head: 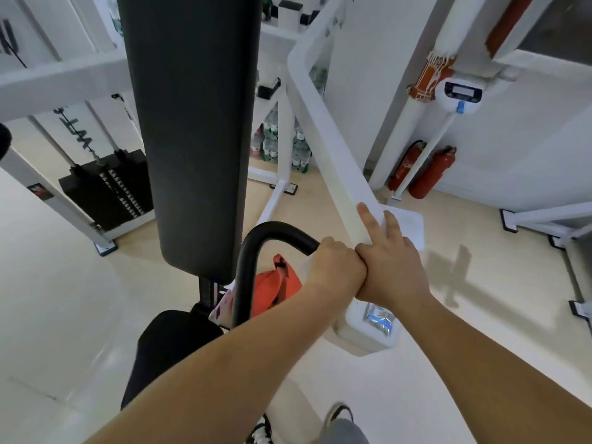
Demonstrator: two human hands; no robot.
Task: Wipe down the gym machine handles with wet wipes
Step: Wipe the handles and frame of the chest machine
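A curved black handle (256,241) rises beside the machine's white arm (323,133). My left hand (336,267) grips the handle's upper end, fingers curled round it. My right hand (390,267) lies right beside it on the white arm, fingers straight, pressing a white wet wipe (407,225) flat against the arm. The wipe sticks out past my fingertips to the right. A small wipe packet with blue print (379,320) rests on the white block at the arm's lower end, below my hands.
The tall black back pad (192,123) stands left of the handle, with the black seat (173,334) under it. An orange-red bag (275,286) lies behind the handle. A weight stack (105,190) is at left; two red fire extinguishers (423,171) stand by the right wall.
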